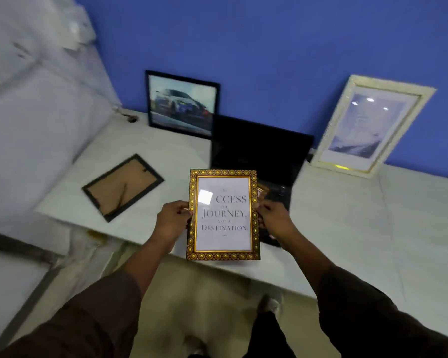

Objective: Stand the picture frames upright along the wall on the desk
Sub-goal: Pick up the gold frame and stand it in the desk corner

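I hold a gold ornate frame (pixel 223 215) with a printed quote, face up toward me, above the desk's front edge. My left hand (pixel 173 220) grips its left side and my right hand (pixel 274 217) grips its right side. A black frame with a car picture (pixel 182 104) leans upright against the blue wall at the back left. A white frame (pixel 367 126) leans against the wall at the back right. A black frame (pixel 122 187) lies face down on the white desk (pixel 347 215) at the left, its brown backing and stand showing.
An open black laptop (pixel 259 153) sits on the desk between the two leaning frames, partly behind the gold frame. A cable hole (pixel 132 119) is at the desk's back left corner. White furniture stands to the left. My shoe (pixel 269 304) shows on the floor below.
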The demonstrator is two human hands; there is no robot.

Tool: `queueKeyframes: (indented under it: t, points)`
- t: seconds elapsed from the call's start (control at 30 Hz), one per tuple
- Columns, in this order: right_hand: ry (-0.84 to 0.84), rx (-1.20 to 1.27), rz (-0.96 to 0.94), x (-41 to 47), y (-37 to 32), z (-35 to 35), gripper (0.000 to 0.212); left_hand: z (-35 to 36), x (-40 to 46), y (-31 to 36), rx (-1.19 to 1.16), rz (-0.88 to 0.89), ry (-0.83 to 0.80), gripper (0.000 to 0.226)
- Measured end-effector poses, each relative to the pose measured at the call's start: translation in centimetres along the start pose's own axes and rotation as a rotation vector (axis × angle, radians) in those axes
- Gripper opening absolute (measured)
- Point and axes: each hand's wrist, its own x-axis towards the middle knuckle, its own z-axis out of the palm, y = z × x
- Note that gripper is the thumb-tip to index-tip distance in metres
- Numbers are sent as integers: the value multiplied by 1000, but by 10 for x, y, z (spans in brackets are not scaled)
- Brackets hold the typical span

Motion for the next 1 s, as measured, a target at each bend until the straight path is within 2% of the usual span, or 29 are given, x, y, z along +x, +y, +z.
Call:
queueKeyframes:
  t: [0.13,0.23,0.43,0.73,1.0]
  points:
    - [-43,-111,-160,7,-66,77,24,-94,-17,9,-66,74,139,25]
    - [-55,-118,-211,15,-101,115,23,-133,-25,16,-31,102,252,27]
    - [-118,-170,-357,52,-196,211,21,-232,-1,26,34,104,507,12]
    - [-242,-280,-501,150,-288,327,24,-330,94,27,7,41,650,10]
    - [-335,-360,-546,256,-332,407,28,-377,201,18,77,-108,659,12]
